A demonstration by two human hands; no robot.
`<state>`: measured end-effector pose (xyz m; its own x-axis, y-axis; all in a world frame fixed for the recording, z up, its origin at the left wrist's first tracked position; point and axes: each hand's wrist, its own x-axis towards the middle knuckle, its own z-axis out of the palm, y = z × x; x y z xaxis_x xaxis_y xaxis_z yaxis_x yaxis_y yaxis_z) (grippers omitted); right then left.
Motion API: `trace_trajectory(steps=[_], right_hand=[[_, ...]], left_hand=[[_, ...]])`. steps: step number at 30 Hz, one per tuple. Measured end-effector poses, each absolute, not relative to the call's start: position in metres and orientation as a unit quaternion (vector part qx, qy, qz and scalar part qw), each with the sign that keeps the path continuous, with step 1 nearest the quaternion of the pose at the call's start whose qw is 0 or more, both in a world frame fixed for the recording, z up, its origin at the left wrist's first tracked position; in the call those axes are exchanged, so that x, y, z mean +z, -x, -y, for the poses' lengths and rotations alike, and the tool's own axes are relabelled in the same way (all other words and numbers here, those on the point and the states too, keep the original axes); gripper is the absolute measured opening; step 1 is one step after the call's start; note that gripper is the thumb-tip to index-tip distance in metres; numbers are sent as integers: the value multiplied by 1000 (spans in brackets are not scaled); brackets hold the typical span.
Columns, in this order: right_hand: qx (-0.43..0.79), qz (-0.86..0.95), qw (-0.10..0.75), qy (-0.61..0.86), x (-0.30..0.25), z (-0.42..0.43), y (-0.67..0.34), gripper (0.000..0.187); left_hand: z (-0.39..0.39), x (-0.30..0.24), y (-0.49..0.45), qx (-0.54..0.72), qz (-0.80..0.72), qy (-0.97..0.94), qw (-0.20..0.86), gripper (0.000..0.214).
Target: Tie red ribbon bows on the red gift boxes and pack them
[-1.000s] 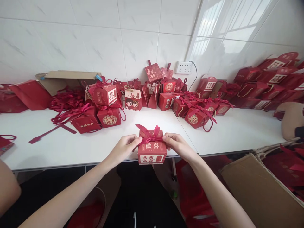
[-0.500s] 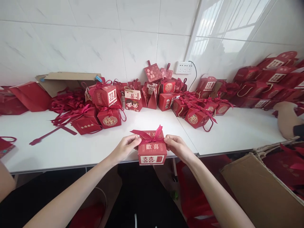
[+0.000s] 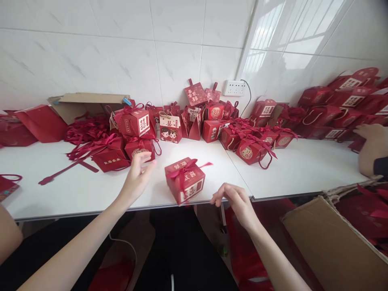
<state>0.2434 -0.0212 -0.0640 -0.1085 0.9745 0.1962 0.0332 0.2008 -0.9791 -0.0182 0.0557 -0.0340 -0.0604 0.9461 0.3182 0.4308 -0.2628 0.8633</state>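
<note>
A red gift box [image 3: 185, 182] with a ribbon bow [image 3: 184, 171] tied over its top sits turned at an angle by the table's front edge. Neither hand touches it. To its left, my left hand [image 3: 138, 173] is raised with fingers apart, in front of a red box [image 3: 133, 148] with a round gold print that it partly hides. My right hand [image 3: 233, 200] hovers off the box's right side, fingers loosely bent and nothing in them. Beyond my left hand lies another ribboned red box [image 3: 110, 155].
Many red boxes line the wall, with a pile of ribbons [image 3: 87, 131] at left and stacked boxes [image 3: 348, 97] at right. A loose ribbon [image 3: 65, 171] lies on the white table [image 3: 145, 198]. A cardboard carton [image 3: 330, 238] stands lower right, near another person's hand [image 3: 371, 141].
Both hands have let go of the ribbon bow and moved apart. The gift box has turned and shifted slightly left. The other person's hand has moved a little.
</note>
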Motion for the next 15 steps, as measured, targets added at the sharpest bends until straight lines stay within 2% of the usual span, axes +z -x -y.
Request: trace_trajectory(steps=[3, 6, 10, 15], right_hand=[[380, 573, 531, 495, -59, 17, -243, 43], [392, 578, 500, 513, -56, 9, -235, 45], [473, 575, 424, 515, -53, 3, -221, 54], [470, 585, 427, 504, -46, 5, -210, 44]], left_hand=[[-44, -27, 13, 383, -495, -697, 350, 40], [-38, -28, 4, 323, -464, -726, 390, 42], [-38, -35, -3, 331, -466, -744, 345, 43], [-31, -34, -1, 366, -518, -724, 270, 35]])
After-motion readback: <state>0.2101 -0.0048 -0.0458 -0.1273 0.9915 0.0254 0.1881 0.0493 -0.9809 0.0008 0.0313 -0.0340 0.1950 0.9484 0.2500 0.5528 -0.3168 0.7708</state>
